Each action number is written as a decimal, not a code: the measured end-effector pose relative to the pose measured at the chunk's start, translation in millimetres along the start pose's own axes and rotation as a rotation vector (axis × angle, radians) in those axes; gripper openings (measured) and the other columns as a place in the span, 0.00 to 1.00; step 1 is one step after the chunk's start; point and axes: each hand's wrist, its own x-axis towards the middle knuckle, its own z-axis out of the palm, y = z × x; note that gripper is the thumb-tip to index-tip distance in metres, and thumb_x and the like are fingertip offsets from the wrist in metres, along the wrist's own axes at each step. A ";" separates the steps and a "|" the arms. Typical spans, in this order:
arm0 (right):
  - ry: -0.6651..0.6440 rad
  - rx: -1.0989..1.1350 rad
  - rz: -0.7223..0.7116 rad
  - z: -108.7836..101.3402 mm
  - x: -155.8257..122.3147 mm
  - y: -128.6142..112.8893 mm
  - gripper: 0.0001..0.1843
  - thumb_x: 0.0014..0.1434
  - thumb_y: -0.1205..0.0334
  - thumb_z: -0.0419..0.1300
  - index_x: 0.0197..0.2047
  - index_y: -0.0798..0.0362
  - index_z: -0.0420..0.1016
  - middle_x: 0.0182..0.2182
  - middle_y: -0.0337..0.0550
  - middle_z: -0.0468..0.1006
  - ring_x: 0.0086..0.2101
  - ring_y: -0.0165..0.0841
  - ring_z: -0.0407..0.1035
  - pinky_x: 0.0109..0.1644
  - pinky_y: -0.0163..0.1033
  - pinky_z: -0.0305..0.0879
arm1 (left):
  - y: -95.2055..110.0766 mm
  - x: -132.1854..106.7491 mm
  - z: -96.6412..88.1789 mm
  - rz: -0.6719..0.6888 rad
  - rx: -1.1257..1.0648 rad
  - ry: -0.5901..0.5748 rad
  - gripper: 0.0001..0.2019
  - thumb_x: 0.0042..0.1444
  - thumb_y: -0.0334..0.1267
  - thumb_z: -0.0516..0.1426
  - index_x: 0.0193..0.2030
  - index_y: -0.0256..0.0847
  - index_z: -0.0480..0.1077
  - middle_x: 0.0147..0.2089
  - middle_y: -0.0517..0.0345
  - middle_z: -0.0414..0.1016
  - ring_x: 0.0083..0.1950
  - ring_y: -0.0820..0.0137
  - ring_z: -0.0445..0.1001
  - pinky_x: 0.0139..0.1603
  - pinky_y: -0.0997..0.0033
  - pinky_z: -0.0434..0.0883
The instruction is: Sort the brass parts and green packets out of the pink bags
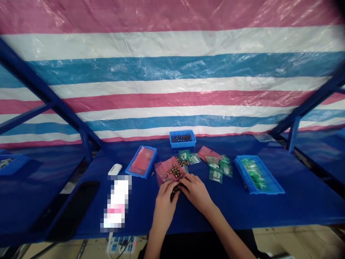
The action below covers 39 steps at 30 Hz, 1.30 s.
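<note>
Head view: left hand (164,205) and right hand (195,192) angle inward, fingertips meeting, clamped on a dark clump of small fittings (175,192), just below a pink bag (163,172) on the blue counter (304,205)

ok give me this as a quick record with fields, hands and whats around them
left hand: at dark small parts
right hand: at the same parts
beside hands: pink bag under brass parts
loose: green bags
trays: blue tray of brass parts, blue tray with pink bag, blue tray of green bags
surface: blue table cover
backdrop: striped tarp
</note>
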 end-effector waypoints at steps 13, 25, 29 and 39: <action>0.233 0.150 0.061 -93.4 109.2 40.8 0.14 0.66 0.56 0.59 0.51 0.51 0.75 0.37 0.44 0.78 0.35 0.36 0.72 0.42 0.38 0.65 | 1.3 -1.4 -3.9 -0.032 -0.043 -0.013 0.17 0.61 0.32 0.56 0.55 0.50 0.71 0.52 0.55 0.75 0.54 0.64 0.74 0.55 0.61 0.74; 0.246 -0.113 0.273 -10.1 82.7 86.0 0.15 0.61 0.51 0.62 0.46 0.53 0.76 0.41 0.52 0.74 0.44 0.44 0.67 0.48 0.47 0.62 | 1.4 -0.5 0.0 -0.032 0.007 -0.042 0.17 0.62 0.31 0.55 0.56 0.50 0.71 0.54 0.54 0.73 0.56 0.64 0.72 0.58 0.60 0.73; 0.281 0.165 0.227 -10.7 93.4 85.5 0.10 0.61 0.53 0.61 0.34 0.51 0.74 0.39 0.45 0.75 0.44 0.42 0.67 0.49 0.48 0.62 | 2.2 -1.0 -1.5 -0.044 0.016 -0.051 0.17 0.62 0.32 0.56 0.57 0.51 0.70 0.54 0.55 0.72 0.56 0.64 0.72 0.57 0.61 0.73; 0.544 0.531 0.441 -69.0 -9.9 90.9 0.17 0.60 0.46 0.61 0.40 0.52 0.73 0.34 0.44 0.79 0.35 0.37 0.75 0.42 0.40 0.69 | -4.7 0.4 0.2 -0.004 0.038 -0.047 0.15 0.63 0.35 0.55 0.56 0.50 0.71 0.54 0.54 0.72 0.56 0.63 0.72 0.58 0.59 0.72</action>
